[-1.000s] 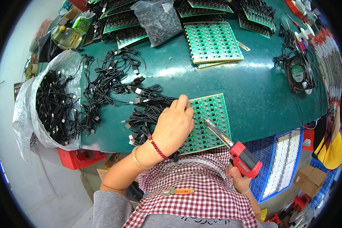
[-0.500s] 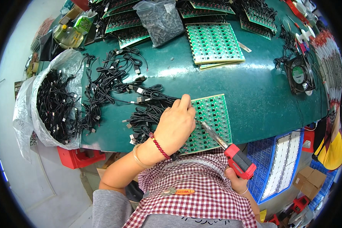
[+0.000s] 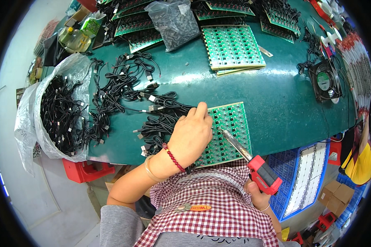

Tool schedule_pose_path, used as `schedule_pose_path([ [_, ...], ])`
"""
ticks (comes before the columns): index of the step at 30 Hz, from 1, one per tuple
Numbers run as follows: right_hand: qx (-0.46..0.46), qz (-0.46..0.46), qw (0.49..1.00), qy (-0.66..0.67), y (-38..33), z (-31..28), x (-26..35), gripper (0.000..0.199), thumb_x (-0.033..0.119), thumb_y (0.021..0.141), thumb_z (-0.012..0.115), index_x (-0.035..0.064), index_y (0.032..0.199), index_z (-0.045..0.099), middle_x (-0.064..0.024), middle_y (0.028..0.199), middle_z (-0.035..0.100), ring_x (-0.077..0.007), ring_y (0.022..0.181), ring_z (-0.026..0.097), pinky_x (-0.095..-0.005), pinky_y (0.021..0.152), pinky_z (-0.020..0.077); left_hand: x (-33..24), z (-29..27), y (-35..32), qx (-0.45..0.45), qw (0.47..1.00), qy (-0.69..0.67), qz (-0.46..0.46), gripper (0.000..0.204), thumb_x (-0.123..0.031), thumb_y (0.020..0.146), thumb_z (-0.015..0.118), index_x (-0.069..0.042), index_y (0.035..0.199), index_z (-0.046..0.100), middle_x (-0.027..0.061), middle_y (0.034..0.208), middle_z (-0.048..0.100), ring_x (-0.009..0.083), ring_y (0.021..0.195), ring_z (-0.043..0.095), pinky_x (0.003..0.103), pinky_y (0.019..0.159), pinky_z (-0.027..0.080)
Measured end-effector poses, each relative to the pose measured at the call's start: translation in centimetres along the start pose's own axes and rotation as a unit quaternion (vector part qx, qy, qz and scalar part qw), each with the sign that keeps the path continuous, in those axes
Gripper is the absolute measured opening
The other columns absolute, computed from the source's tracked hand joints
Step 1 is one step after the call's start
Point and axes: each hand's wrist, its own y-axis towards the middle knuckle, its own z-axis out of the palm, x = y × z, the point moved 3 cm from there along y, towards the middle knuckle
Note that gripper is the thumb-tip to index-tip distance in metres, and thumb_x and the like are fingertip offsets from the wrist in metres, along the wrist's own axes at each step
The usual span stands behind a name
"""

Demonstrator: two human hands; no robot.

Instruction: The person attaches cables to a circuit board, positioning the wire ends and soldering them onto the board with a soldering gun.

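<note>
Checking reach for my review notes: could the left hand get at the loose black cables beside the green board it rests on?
Probably yes. The left hand lies on the green board, and the loose black cables sit uncovered right beside it.

Left hand palm-down, right hand fisted.

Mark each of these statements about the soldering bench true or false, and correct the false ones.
1. The right hand holds a red-handled soldering iron. True.
2. The left hand rests on a green panel of circuit boards. True.
3. The soldering iron's tip points at the small black cooling fan. False: it points at the green panel.
4. The clear plastic bag at the left holds circuit boards. False: it holds black cables.
5. The green tabletop carries loose black cables. True.
</note>
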Motion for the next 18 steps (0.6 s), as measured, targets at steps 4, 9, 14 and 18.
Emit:
schedule_pose_path([
  [4,-0.012,0.017,0.999,0.048,0.1,0.1,1.1,0.014,0.014,0.087,0.065,0.0014,0.087,0.06,-0.0048,0.076,0.057,-0.0161,0.066,0.054,-0.0298,0.061,0.0443,-0.1,-0.3,-0.2,0.003,1.0,0.02,0.001,0.015,-0.009,0.072,0.067,0.0,0.077,0.057,0.0111,0.097,0.047,0.025,0.09,0.054,0.036,0.074,0.046],
  [9,-0.044,-0.013,0.985,0.166,1.6,0.5,3.9,0.015,0.013,0.092,0.057,0.0006,0.084,0.054,-0.0053,0.069,0.054,-0.0146,0.062,0.051,-0.0291,0.058,0.0443,-1.8,-2.7,-2.0,-0.01,0.997,0.064,-0.032,0.034,-0.018,0.069,0.074,-0.003,0.095,0.057,0.0093,0.099,0.048,0.0251,0.095,0.05,0.036,0.077,0.039],
  [14,-0.093,-0.054,0.982,0.154,2.6,0.4,3.3,0.038,0.026,0.093,0.057,-0.0041,0.114,0.045,-0.0053,0.058,0.046,-0.0133,0.047,0.044,-0.0284,0.047,0.0408,-2.0,-3.5,-6.5,0.06,0.983,0.112,-0.13,0.044,-0.023,0.071,0.073,-0.005,0.108,0.054,0.0063,0.093,0.052,0.0238,0.089,0.051,0.038,0.078,0.037],
  [18,-0.08,-0.054,0.972,0.214,3.5,0.2,4.1,0.038,0.02,0.092,0.057,-0.0082,0.116,0.046,-0.0062,0.059,0.048,-0.0143,0.05,0.046,-0.029,0.051,0.0433,-2.2,-3.3,-7.2,-0.026,0.993,0.099,-0.058,0.029,-0.008,0.076,0.06,-0.005,0.105,0.056,0.0065,0.084,0.052,0.0239,0.081,0.054,0.038,0.079,0.038],
])
